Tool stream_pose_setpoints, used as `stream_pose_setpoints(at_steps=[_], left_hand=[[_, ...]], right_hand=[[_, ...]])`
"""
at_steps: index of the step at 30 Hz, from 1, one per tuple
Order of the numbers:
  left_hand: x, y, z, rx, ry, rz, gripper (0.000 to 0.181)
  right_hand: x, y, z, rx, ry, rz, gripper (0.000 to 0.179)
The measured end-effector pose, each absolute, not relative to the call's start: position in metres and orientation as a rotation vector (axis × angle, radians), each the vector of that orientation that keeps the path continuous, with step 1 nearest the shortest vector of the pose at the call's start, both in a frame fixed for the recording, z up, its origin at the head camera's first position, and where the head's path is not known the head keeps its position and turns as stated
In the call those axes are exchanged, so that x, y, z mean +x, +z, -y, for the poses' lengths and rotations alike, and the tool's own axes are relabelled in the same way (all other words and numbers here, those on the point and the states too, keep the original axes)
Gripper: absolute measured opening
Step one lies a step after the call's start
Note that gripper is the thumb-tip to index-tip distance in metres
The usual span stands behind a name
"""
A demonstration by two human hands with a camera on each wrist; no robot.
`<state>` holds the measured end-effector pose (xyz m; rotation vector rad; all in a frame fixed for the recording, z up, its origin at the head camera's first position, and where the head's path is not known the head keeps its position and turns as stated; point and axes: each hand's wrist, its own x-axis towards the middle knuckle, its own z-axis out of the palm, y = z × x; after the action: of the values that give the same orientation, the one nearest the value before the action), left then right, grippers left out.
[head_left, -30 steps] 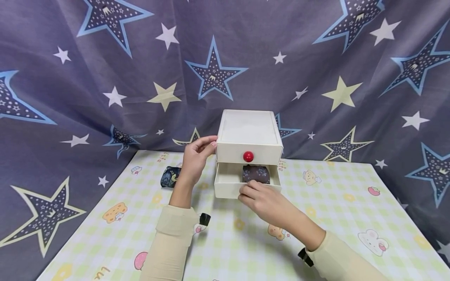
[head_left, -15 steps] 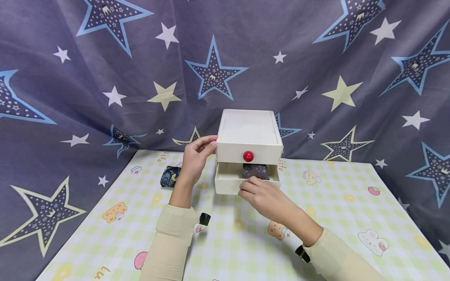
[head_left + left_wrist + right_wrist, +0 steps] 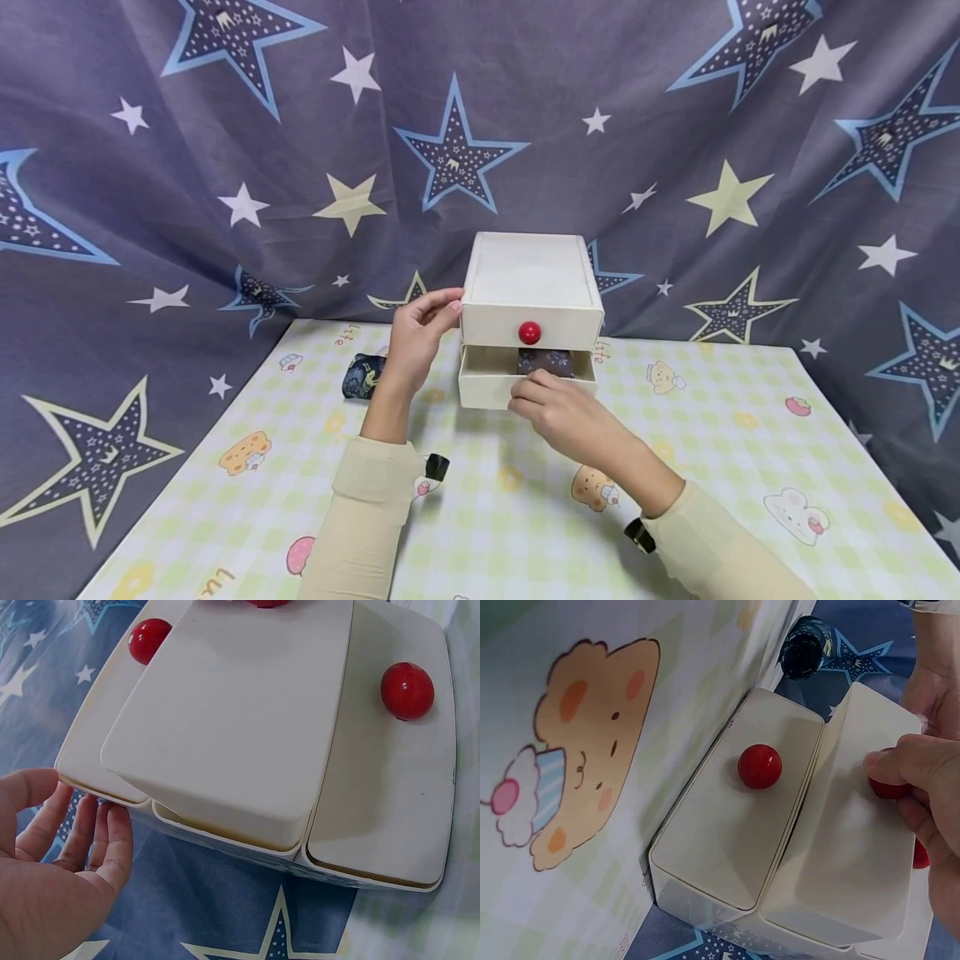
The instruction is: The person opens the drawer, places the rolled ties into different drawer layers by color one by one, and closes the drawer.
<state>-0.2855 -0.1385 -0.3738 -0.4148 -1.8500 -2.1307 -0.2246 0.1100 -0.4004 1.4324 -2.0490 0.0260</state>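
Note:
A white drawer cabinet (image 3: pixel 534 271) with red knobs stands at the back of the table, its middle drawer (image 3: pixel 487 390) partly pulled out. My right hand (image 3: pixel 562 417) pinches that drawer's red knob (image 3: pixel 889 784) between thumb and fingers, as the right wrist view shows. Inside the drawer lies a dark rolled cloth (image 3: pixel 546 362) with small flowers, like a rolled necktie, its front hidden by the drawer front. With thumb and bent fingers, my left hand (image 3: pixel 416 342) holds the cabinet's upper left corner. The top drawer (image 3: pixel 487 325) and bottom drawer (image 3: pixel 386 765) are pushed in.
Left of the cabinet, partly behind the left forearm, a dark blue patterned cloth roll (image 3: pixel 362 377) lies on the table. A checked cloth (image 3: pixel 712 450) with cartoon prints covers the tabletop. Directly behind the cabinet hangs a star-patterned curtain (image 3: pixel 300 150).
The middle drawer has slid inward, away from me, with my right hand following on its knob. Less of the cloth roll inside shows. My left hand has stayed at the corner.

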Motion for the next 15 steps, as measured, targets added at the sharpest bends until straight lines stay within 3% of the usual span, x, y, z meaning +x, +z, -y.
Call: stream_pose_setpoints(at_steps=[15], left_hand=[[-0.285, -0.374, 0.138, -0.41, -2.136, 1.85, 0.03]], right_hand=[[-0.237, -0.399, -0.11, 1.447, 0.126, 2.072, 0.023]])
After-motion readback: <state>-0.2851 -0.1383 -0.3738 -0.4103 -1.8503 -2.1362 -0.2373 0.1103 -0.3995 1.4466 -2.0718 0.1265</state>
